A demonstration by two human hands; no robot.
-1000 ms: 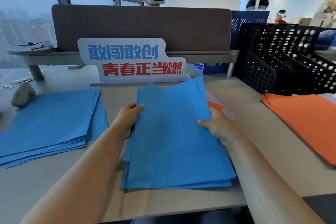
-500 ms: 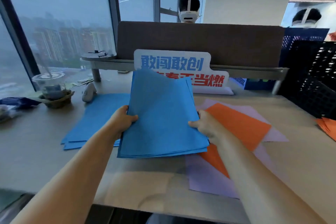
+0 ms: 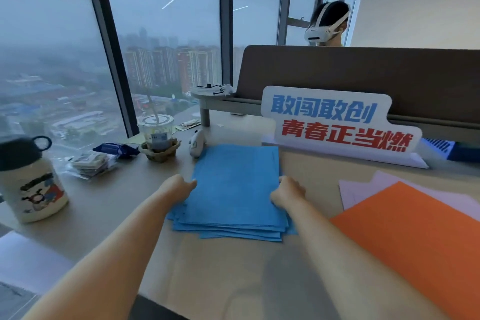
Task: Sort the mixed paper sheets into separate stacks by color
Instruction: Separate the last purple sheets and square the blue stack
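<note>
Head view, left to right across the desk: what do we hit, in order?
white cartoon bottle → pile of packets → plastic cup with straw → blue paper stack → orange sheet

Blue paper stack point(image 3: 233, 189) flat mid-desk, edges fanned, orange sheet point(image 3: 415, 236) atop lavender sheets point(image 3: 363, 184) toward right edge

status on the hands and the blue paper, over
Left hand grips the left edge of the blue stack, right hand the right edge. Stack flat on the desk. To the right, orange sheet on lilac sheet, clear of it.
</note>
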